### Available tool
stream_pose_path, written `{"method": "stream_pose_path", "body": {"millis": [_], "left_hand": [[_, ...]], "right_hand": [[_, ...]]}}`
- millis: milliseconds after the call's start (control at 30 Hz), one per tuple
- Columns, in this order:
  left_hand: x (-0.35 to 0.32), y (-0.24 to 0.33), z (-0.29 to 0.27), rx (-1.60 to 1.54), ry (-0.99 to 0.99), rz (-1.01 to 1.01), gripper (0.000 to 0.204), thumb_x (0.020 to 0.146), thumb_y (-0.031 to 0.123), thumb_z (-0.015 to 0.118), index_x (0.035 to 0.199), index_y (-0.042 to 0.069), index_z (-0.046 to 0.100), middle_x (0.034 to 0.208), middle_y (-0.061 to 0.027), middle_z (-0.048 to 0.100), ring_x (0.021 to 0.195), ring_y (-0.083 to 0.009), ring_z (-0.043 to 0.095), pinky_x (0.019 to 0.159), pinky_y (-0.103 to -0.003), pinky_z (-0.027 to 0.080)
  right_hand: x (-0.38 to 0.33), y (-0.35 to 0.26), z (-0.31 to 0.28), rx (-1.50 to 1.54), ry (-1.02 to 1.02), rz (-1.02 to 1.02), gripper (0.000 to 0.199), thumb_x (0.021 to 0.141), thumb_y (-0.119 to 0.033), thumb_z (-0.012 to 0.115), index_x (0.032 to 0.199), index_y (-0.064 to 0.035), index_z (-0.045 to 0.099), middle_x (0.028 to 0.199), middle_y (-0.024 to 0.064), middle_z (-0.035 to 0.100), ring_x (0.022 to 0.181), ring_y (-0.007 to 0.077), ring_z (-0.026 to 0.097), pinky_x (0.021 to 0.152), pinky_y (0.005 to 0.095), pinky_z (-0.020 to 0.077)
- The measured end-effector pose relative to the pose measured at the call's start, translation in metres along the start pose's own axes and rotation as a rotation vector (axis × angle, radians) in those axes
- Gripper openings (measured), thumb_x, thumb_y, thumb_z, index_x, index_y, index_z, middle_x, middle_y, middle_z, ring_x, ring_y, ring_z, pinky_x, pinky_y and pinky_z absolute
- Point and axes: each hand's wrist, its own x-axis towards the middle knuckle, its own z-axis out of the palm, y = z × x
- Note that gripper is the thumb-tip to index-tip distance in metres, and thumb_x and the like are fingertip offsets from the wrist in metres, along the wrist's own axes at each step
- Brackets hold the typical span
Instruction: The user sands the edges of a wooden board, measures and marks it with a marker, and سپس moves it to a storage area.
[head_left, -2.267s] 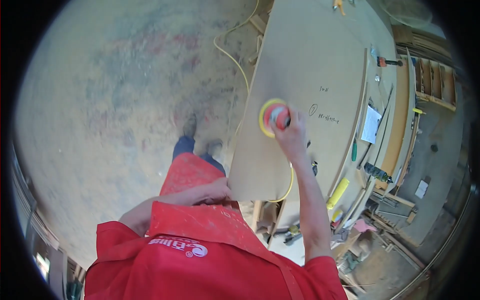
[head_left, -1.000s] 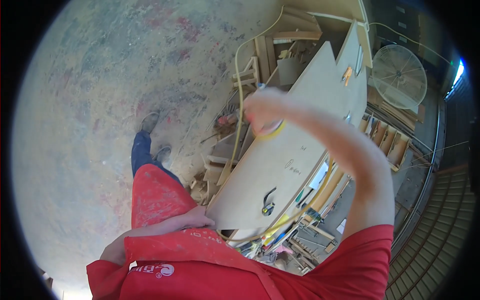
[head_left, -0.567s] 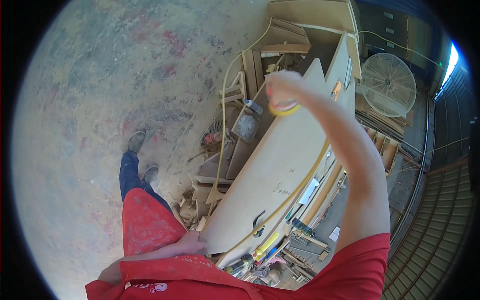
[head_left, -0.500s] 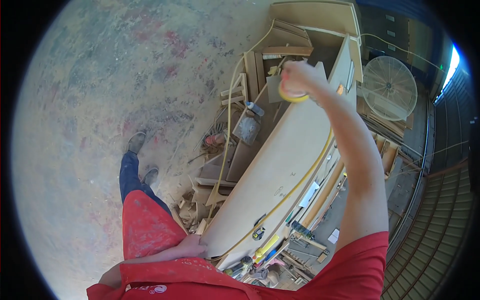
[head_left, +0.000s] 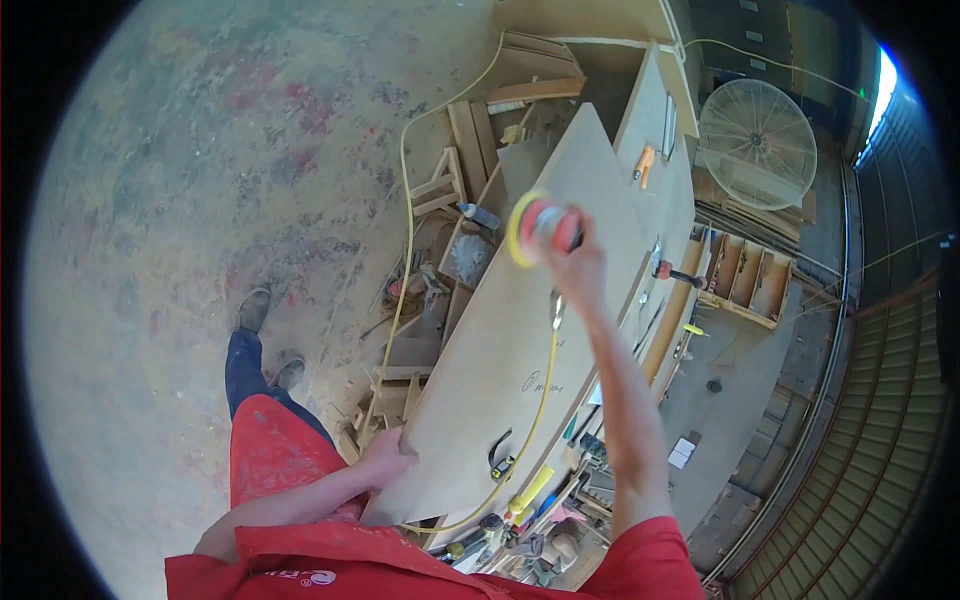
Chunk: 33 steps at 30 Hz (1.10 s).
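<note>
A long pale wooden board [head_left: 480, 400] lies slantwise across the workbench in front of me. My right hand [head_left: 578, 272] grips an air sander [head_left: 540, 228] with a red body and a round yellow pad, slightly blurred. It is tilted over the board's far half, the pad turned toward the left; whether it touches the wood I cannot tell. From its metal fitting a yellow air hose [head_left: 543, 400] runs down over the board. My left hand [head_left: 385, 460] is closed on the board's near left edge, the fingers partly hidden.
Right of the board, the bench holds a black-and-yellow tape measure [head_left: 502, 466], an orange-handled tool [head_left: 643, 168] and a yellow tube [head_left: 532, 494]. Wood offcuts [head_left: 400, 395] and a bottle [head_left: 480, 215] are at its left. A round fan [head_left: 758, 143] stands beyond.
My right hand has brought the sander nearer to me from the board's far end and tilted it. The hose has swung onto the board. My left hand stays at the near edge.
</note>
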Motion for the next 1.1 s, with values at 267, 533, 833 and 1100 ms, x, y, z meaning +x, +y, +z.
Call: {"method": "stream_pose_path", "body": {"millis": [267, 533, 833, 1100], "left_hand": [[-0.007, 0.009, 0.000, -0.138, -0.016, -0.006, 0.036, 0.070, 0.015, 0.070, 0.101, -0.003, 0.064, 0.088, -0.0167, 0.070, 0.081, -0.0253, 0.068, 0.074, -0.036, 0.052], [0.001, -0.016, 0.002, 0.000, 0.005, 0.030, 0.035, 0.071, 0.013, 0.071, 0.101, -0.004, 0.066, 0.088, -0.0127, 0.070, 0.080, -0.0216, 0.067, 0.074, -0.034, 0.052], [-0.041, -0.018, -0.011, 0.023, -0.173, -0.293, 0.038, 0.074, 0.015, 0.075, 0.106, -0.003, 0.067, 0.095, -0.0127, 0.071, 0.086, -0.0202, 0.068, 0.078, -0.033, 0.053], [-0.055, -0.006, -0.018, 0.002, -0.286, -0.475, 0.043, 0.073, 0.002, 0.077, 0.114, -0.004, 0.064, 0.107, -0.0117, 0.068, 0.094, -0.0230, 0.066, 0.087, -0.035, 0.052]], "right_hand": [[0.062, 0.002, -0.001, -0.036, 0.079, -0.017, 0.061, 0.073, -0.030, 0.079, 0.124, -0.0051, 0.056, 0.103, 0.0180, 0.065, 0.096, 0.0281, 0.066, 0.083, 0.0365, 0.0521], [0.165, 0.127, -0.042, -0.021, 0.200, 0.324, 0.051, 0.066, -0.035, 0.081, 0.101, -0.0050, 0.060, 0.082, 0.0082, 0.064, 0.077, 0.0191, 0.063, 0.073, 0.0324, 0.0517], [-0.058, 0.074, -0.010, 0.299, 0.165, 0.281, 0.055, 0.074, -0.029, 0.081, 0.118, -0.0043, 0.058, 0.087, 0.0134, 0.066, 0.081, 0.0224, 0.067, 0.074, 0.0336, 0.0538], [-0.356, -0.061, -0.042, 0.401, -0.007, 0.439, 0.062, 0.073, -0.022, 0.082, 0.126, -0.0056, 0.055, 0.115, 0.0190, 0.061, 0.103, 0.0342, 0.062, 0.090, 0.0389, 0.0505]]}}
